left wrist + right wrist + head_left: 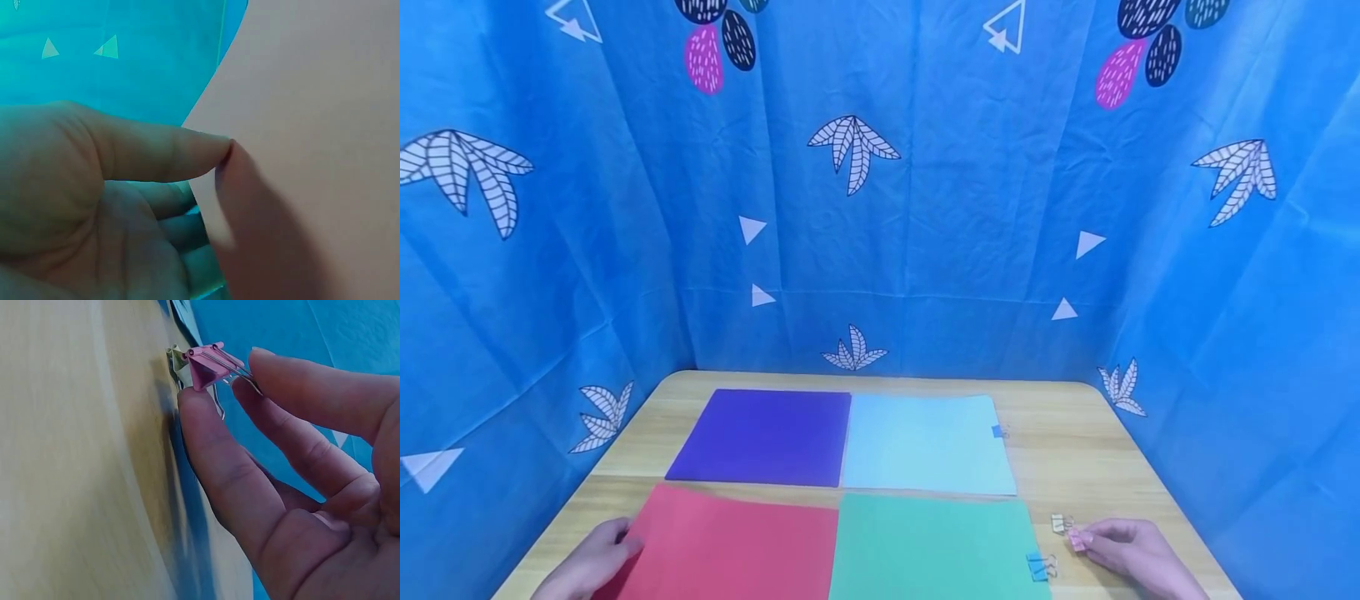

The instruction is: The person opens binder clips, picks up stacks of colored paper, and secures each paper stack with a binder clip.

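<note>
My left hand (591, 560) pinches the left edge of the red sheet (737, 542). In the left wrist view the thumb lies on the sheet's face (319, 112), and the other fingers pass behind its edge. Over on the right, my right hand (1138, 552) holds a pink binder clip (209, 365) by its wire handles between the fingertips. Just beyond it is a pale yellow binder clip (1058, 523), partly hidden behind the pink one in the right wrist view. A green sheet (932, 550) lies to the right of the red one, with a blue binder clip (1038, 567) on its right edge.
Farther back on the wooden table (1060, 450) lie a purple sheet (767, 437) and a light blue sheet (925, 446). A small blue binder clip (997, 431) sits at the light blue sheet's right edge. Patterned blue cloth (970, 250) surrounds the table's back and sides.
</note>
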A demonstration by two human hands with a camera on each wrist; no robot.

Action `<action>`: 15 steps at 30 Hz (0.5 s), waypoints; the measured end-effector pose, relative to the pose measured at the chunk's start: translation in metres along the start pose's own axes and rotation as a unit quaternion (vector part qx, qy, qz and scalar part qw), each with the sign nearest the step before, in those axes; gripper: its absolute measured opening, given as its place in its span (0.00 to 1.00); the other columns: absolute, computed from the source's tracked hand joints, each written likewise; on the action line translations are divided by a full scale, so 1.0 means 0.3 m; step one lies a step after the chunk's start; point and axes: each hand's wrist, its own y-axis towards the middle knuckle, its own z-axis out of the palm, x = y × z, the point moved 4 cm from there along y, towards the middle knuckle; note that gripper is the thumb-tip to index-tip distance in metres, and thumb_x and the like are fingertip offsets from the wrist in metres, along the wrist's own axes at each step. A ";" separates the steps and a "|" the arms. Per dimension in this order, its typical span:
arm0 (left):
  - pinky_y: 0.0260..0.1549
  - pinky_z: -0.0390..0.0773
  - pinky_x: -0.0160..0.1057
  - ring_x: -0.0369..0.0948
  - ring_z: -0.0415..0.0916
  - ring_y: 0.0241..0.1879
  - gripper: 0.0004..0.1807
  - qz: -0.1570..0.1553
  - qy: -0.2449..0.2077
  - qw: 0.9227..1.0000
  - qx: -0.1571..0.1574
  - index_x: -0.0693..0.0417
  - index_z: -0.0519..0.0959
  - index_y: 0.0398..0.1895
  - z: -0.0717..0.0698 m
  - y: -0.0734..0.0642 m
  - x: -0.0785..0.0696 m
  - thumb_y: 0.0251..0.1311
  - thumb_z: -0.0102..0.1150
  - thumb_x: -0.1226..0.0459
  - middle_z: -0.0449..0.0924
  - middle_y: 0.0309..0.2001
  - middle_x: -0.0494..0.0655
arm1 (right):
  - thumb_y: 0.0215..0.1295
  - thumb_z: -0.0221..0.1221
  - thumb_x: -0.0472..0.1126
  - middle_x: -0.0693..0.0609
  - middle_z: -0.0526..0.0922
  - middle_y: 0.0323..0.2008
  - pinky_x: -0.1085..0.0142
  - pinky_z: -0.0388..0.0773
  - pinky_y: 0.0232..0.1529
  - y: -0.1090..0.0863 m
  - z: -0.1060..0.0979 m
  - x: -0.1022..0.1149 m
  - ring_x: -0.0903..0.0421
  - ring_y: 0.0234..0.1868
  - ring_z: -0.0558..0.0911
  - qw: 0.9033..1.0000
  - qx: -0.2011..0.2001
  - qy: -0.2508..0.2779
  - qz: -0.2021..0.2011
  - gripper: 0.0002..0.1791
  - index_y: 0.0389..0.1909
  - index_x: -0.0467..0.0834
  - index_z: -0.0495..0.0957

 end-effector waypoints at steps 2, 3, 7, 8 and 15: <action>0.46 0.85 0.54 0.49 0.79 0.45 0.31 0.007 -0.006 1.000 -0.004 0.87 0.56 0.66 0.003 -0.003 -0.005 0.77 0.49 0.64 0.78 0.52 0.70 | 0.72 0.64 0.45 0.41 0.90 0.48 0.65 0.87 0.53 -0.002 -0.001 0.002 0.62 0.46 0.89 1.000 -0.007 -0.007 0.001 0.22 0.52 0.27 0.83; 0.46 0.85 0.54 0.48 0.80 0.45 0.32 0.012 -0.006 1.000 -0.007 0.87 0.57 0.66 0.003 -0.004 -0.006 0.76 0.51 0.64 0.79 0.52 0.70 | 0.72 0.64 0.44 0.40 0.90 0.49 0.64 0.86 0.54 -0.002 0.000 0.002 0.62 0.47 0.89 1.000 -0.007 0.001 0.001 0.22 0.52 0.27 0.82; 0.48 0.85 0.55 0.50 0.80 0.47 0.33 0.029 -0.013 0.999 -0.009 0.88 0.56 0.66 0.004 -0.009 -0.002 0.76 0.52 0.63 0.77 0.55 0.74 | 0.74 0.61 0.41 0.38 0.90 0.49 0.65 0.86 0.55 0.002 -0.003 -0.003 0.61 0.48 0.90 0.999 0.014 0.047 -0.005 0.21 0.53 0.24 0.81; 0.48 0.85 0.55 0.51 0.80 0.48 0.33 0.032 -0.016 0.999 -0.005 0.88 0.55 0.66 0.004 -0.010 0.000 0.76 0.51 0.63 0.76 0.56 0.75 | 0.75 0.60 0.40 0.38 0.89 0.50 0.65 0.85 0.56 0.003 -0.002 -0.003 0.60 0.49 0.90 0.998 0.022 0.059 -0.006 0.21 0.54 0.24 0.80; 0.46 0.86 0.56 0.49 0.82 0.47 0.32 0.020 -0.067 0.997 0.037 0.84 0.49 0.71 -0.005 -0.020 0.006 0.77 0.44 0.66 0.80 0.54 0.67 | 0.65 0.69 0.56 0.37 0.87 0.56 0.47 0.82 0.61 0.005 0.004 0.010 0.37 0.63 0.82 0.993 -0.063 -0.087 0.038 0.35 0.61 0.31 0.79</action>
